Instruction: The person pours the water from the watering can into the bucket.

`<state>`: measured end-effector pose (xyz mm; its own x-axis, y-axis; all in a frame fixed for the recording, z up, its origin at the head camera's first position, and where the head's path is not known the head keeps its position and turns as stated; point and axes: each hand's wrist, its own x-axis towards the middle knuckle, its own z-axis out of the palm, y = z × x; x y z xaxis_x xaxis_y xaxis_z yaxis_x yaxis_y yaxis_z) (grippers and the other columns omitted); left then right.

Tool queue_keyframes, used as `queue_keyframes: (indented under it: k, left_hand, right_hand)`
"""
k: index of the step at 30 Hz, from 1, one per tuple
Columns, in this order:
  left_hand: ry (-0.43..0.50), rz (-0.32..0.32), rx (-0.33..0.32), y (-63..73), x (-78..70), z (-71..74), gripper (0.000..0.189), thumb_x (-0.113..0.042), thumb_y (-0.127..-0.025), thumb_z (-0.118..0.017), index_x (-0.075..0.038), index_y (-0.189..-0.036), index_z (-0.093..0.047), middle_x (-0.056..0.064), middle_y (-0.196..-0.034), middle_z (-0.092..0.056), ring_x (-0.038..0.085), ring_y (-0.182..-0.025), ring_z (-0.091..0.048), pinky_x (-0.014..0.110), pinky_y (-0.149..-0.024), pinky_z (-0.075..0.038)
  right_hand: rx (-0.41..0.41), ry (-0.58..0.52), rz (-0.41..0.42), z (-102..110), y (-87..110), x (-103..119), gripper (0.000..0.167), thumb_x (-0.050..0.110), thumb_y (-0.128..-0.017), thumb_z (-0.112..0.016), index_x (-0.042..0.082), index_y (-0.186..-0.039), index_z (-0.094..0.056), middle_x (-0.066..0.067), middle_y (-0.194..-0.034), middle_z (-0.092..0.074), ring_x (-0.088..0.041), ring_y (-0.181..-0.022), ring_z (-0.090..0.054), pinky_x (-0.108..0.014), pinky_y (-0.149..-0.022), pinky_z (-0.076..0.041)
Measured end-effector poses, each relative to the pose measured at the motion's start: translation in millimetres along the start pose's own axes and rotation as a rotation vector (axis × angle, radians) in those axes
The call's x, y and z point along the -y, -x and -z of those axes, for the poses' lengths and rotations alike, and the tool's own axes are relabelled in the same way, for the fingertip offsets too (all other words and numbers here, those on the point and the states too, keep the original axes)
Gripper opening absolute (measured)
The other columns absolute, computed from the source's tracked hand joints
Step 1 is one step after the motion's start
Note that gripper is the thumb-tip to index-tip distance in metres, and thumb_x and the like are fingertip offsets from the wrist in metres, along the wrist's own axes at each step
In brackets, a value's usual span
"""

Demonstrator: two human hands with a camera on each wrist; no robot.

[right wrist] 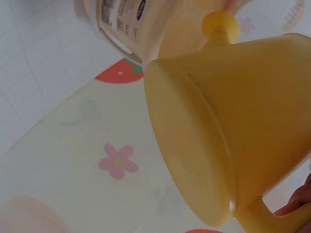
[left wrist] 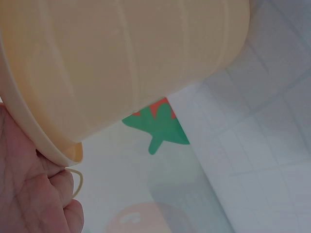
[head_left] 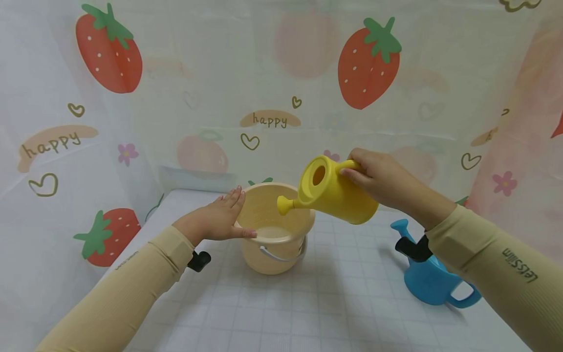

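A cream bucket (head_left: 268, 256) with a white handle stands upright on the table. My left hand (head_left: 215, 217) rests on its left rim, fingers and thumb straight; the left wrist view shows the palm against the rim of the bucket (left wrist: 126, 58). My right hand (head_left: 380, 178) grips the handle of a yellow watering can (head_left: 345, 198) in the air at the bucket's right. The can tilts left, and its spout head (head_left: 285, 205) overlaps the bucket's opening. In the right wrist view the can (right wrist: 233, 126) shows its base, with fingers (right wrist: 301, 196) around its handle.
A blue watering can (head_left: 428, 281) stands on the table at the right, partly behind my right wrist and its black camera mount (head_left: 413, 248). A white cloth with faint grid lines (head_left: 264, 313) covers the table. Strawberry-printed curtains (head_left: 220, 73) enclose the back and sides.
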<state>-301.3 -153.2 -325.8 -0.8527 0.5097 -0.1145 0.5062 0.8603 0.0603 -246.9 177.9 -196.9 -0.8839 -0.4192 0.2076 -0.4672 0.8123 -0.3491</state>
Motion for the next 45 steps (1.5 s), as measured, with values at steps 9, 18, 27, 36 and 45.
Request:
queue_keyframes:
  k: [9, 18, 27, 36, 45]
  left_hand:
    - [-0.004, -0.002, -0.011, -1.0, 0.8, -0.4, 0.120, -0.085, -0.070, -0.030, 0.005, -0.144, -0.003, 0.020, -0.150, 0.004, 0.030, -0.139, 0.000, 0.045, -0.111, -0.010]
    - [0.000, -0.009, -0.018, -2.2, 2.0, -1.7, 0.119, -0.084, -0.071, -0.032, 0.006, -0.144, -0.003, 0.021, -0.150, 0.004, 0.031, -0.139, -0.001, 0.046, -0.111, -0.010]
    - [-0.003, -0.006, -0.014, -1.9, 1.4, -1.0, 0.119, -0.084, -0.071, -0.032, 0.006, -0.144, -0.003, 0.022, -0.150, 0.004, 0.032, -0.139, -0.001, 0.047, -0.111, -0.010]
    - [-0.003, 0.005, -0.005, -2.2, 1.2, -1.6, 0.119, -0.085, -0.070, -0.030, 0.004, -0.144, -0.002, 0.019, -0.151, 0.005, 0.029, -0.139, 0.000, 0.045, -0.111, -0.010]
    - [-0.002, 0.007, -0.003, -0.8, 0.4, 0.1, 0.119, -0.084, -0.070, -0.032, 0.005, -0.144, -0.003, 0.020, -0.150, 0.005, 0.031, -0.139, 0.000, 0.046, -0.111, -0.010]
  right_hand:
    - [-0.001, 0.013, 0.004, -1.4, -1.5, -1.4, 0.025, 0.032, -0.093, -0.052, 0.007, -0.095, -0.052, -0.008, -0.081, -0.055, -0.022, -0.073, -0.054, -0.030, -0.065, -0.049]
    - [-0.003, 0.010, 0.024, -1.8, -3.2, -2.8, 0.025, 0.032, -0.093, -0.051, 0.007, -0.094, -0.051, -0.008, -0.080, -0.054, -0.022, -0.072, -0.053, -0.030, -0.065, -0.048]
    - [0.000, 0.011, 0.026, -1.3, -3.9, -1.7, 0.025, 0.033, -0.093, -0.051, 0.007, -0.094, -0.051, -0.008, -0.081, -0.055, -0.022, -0.073, -0.053, -0.029, -0.065, -0.048]
    - [0.016, 0.014, 0.021, 0.7, -4.2, 0.4, 0.025, 0.032, -0.093, -0.051, 0.007, -0.095, -0.051, -0.008, -0.082, -0.055, -0.022, -0.073, -0.053, -0.030, -0.066, -0.048]
    - [0.028, 0.018, 0.028, 2.0, -5.1, 0.2, 0.026, 0.033, -0.093, -0.051, 0.007, -0.096, -0.052, -0.008, -0.082, -0.055, -0.022, -0.074, -0.053, -0.030, -0.066, -0.048]
